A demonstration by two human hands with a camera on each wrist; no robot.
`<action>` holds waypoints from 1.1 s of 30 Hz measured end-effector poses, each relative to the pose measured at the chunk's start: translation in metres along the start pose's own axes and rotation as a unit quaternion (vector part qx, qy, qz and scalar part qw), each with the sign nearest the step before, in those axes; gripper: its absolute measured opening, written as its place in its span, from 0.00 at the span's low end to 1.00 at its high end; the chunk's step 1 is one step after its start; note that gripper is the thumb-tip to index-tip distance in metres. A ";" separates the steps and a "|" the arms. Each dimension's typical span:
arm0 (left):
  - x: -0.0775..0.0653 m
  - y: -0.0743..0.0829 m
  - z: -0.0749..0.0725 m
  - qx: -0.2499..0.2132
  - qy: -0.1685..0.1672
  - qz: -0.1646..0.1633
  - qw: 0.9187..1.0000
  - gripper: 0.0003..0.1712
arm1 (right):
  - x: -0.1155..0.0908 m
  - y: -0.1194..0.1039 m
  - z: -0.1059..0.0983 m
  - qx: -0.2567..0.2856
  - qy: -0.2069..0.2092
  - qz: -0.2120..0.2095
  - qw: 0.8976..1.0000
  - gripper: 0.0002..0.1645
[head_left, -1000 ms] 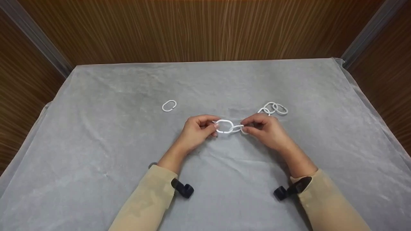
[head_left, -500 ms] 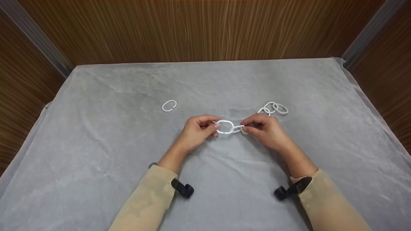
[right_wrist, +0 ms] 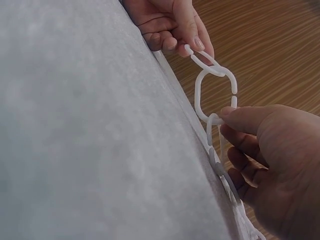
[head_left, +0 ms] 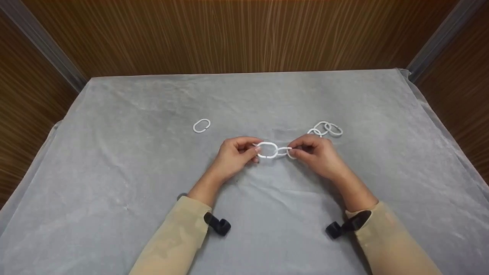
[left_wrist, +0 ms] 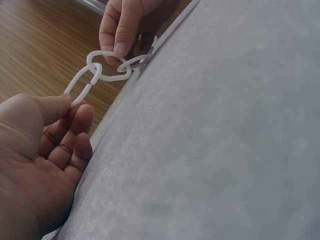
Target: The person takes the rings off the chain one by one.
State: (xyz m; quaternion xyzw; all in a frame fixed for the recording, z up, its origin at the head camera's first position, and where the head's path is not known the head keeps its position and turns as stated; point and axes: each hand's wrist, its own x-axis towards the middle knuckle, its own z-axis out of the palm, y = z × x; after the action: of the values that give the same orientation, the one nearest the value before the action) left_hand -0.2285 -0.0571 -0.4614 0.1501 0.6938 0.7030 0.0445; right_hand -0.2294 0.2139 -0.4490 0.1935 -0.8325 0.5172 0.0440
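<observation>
My left hand (head_left: 235,157) pinches a white plastic oval chain link (head_left: 266,143) by its left end, between thumb and fingers. In the left wrist view, a narrow gap shows in that link's side (left_wrist: 77,78). It is threaded through a second white link (right_wrist: 198,95), which my right hand (head_left: 318,154) pinches near its other end. The second link has a gap in its side too. Further joined links (right_wrist: 210,131) hang below the right fingertips and lead to the chain (head_left: 321,122) lying on the cloth behind that hand. The right hand hides part of this chain.
One loose white link (head_left: 195,125) lies on the grey cloth (head_left: 114,160), to the left beyond the left hand. Wood-grain panels (head_left: 244,38) stand behind the table and at both sides.
My right hand has shifted slightly to the right, and the second link now stretches out more from the first. The left hand, the loose link and the far chain look nearly the same.
</observation>
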 end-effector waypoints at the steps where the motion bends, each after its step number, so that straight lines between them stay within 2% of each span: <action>1: 0.000 0.000 0.000 -0.001 0.002 0.000 1.000 0.13 | 0.000 0.000 0.000 0.003 0.002 0.002 1.000 0.06; 15: 0.000 0.000 -0.001 -0.007 0.030 0.005 1.000 0.13 | 0.001 -0.007 0.001 0.058 0.014 0.027 0.998 0.03; 22: 0.001 -0.001 -0.002 -0.016 0.046 0.005 0.999 0.13 | 0.001 -0.010 -0.001 0.100 -0.017 0.025 0.995 0.04; 33: 0.003 -0.002 -0.001 -0.016 0.078 0.020 0.997 0.12 | 0.000 -0.012 -0.001 0.127 -0.050 0.030 0.990 0.08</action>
State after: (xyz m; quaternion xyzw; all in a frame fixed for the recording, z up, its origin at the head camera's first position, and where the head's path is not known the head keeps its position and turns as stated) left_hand -0.2319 -0.0574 -0.4625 0.1078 0.6806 0.7244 -0.0214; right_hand -0.2254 0.2097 -0.4388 0.1976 -0.7667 0.6097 -0.0380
